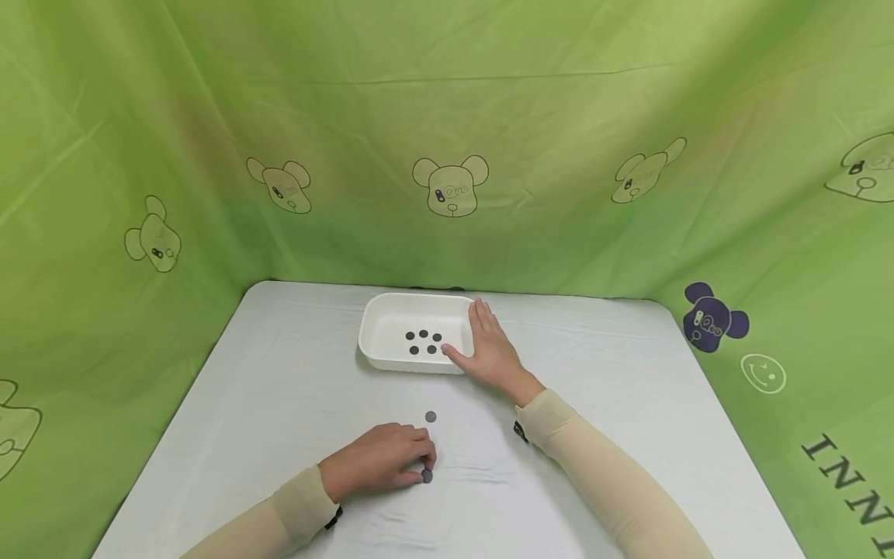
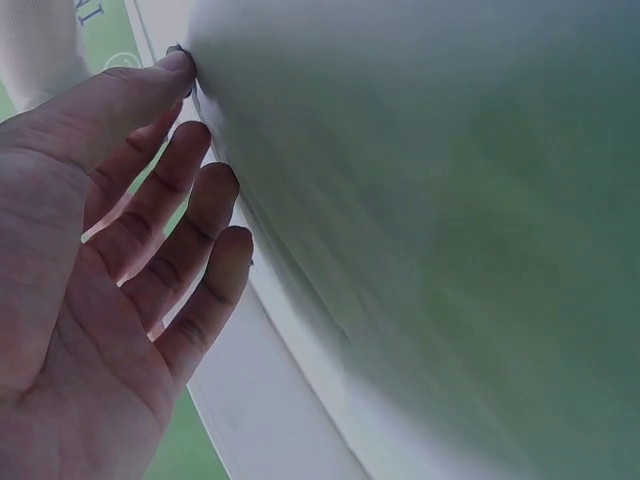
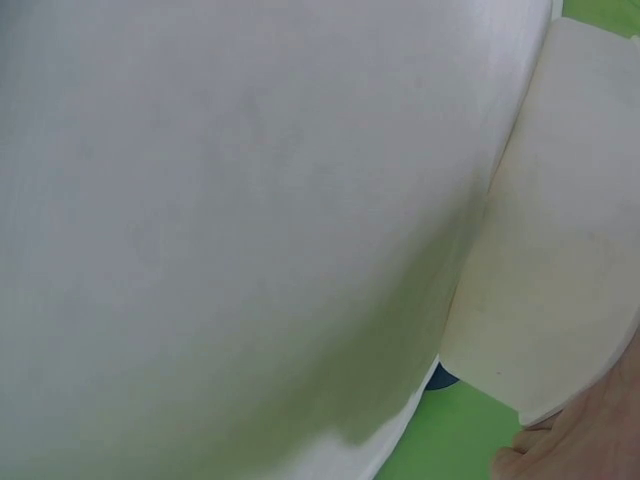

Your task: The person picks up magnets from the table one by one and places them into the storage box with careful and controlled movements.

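Note:
My left hand (image 1: 382,460) is low over the white table, pinching a small dark grey disc (image 1: 427,476) between thumb and fingertip. In the left wrist view, the dark edge of a disc shows at the thumb tip, and the other fingers are loosely bent. Farther back, a second grey disc (image 1: 431,417) lies flat on the cloth. My right hand (image 1: 494,355) rests against the right end of a white rectangular tray (image 1: 391,363), fingers straight along it and thumb spread over the front rim. Several dark discs (image 1: 423,334) lie inside, one partly hidden by the thumb.
The tray stands near the back edge of the table (image 1: 293,341), which a white cloth covers. Green curtains (image 1: 447,248) with printed bear heads hang behind the table and along both sides.

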Tool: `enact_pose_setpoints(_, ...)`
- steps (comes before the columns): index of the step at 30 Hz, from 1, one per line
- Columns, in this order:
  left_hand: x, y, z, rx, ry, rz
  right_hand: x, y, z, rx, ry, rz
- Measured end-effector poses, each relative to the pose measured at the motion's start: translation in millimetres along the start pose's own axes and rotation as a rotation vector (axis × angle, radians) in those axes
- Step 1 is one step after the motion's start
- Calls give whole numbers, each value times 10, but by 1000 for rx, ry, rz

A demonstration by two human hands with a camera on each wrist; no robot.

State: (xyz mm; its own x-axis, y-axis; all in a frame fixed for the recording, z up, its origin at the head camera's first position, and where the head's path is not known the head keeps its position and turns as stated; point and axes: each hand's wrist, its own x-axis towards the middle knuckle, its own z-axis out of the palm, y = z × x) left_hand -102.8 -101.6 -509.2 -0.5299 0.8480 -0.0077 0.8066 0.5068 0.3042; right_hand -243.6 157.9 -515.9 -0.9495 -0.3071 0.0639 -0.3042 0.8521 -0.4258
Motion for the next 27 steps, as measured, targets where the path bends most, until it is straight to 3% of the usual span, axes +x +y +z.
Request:
enact_pose_setpoints(14,-25,55,60,-9,90,90,-15,-18,-23,4,-2,-4)
enact_pose_setpoints(27,-13,38,99,-129,74,88,-17,-11,-14,10,-1,-3)
